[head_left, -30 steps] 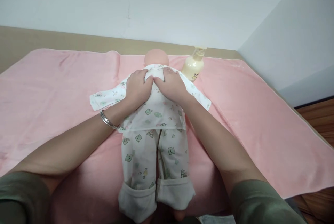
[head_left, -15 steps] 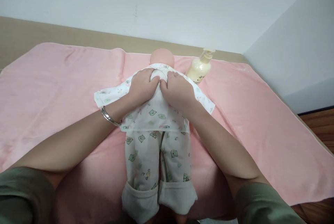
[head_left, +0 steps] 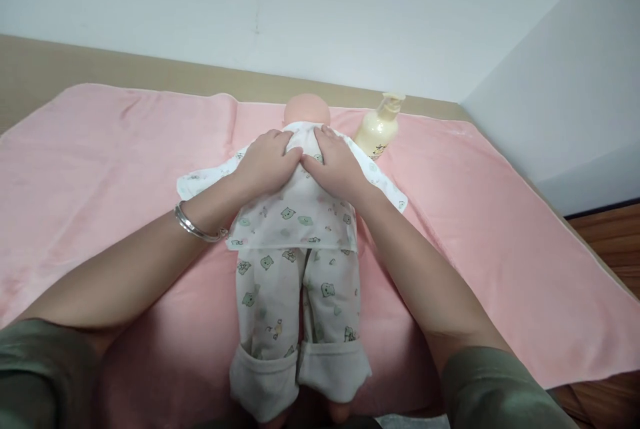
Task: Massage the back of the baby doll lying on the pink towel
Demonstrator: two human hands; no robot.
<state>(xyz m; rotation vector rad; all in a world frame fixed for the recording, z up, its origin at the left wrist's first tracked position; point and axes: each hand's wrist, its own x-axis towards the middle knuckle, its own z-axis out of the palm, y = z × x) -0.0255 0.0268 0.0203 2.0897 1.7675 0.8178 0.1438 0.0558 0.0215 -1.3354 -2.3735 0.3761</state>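
A baby doll [head_left: 306, 109] with a bare, smooth head lies stretched out in the middle, no face showing. It wears a white printed top [head_left: 295, 229] and matching trousers [head_left: 273, 302] with turned-up cuffs. My left hand [head_left: 267, 161] rests flat on the left of the doll's upper torso, fingers toward its shoulder, a silver bangle [head_left: 193, 222] on the wrist. On the other side my right hand [head_left: 337, 164] lies flat too, its fingers stretched toward the neck. The two thumbs nearly meet at the centre. Both palms cover part of the top.
Under the doll spreads a pink blanket [head_left: 125, 169] on a tan surface [head_left: 175, 74]. A cream pump bottle [head_left: 377, 130] leans or lies beside the doll's head on the right. Behind stands a white wall [head_left: 350, 16]; wooden flooring [head_left: 607, 236] shows at the right.
The top's cloth, bunched in a fold between my hands near the neck, now lies smoother. My fingers have flattened out slightly. The whole view has shifted a little.
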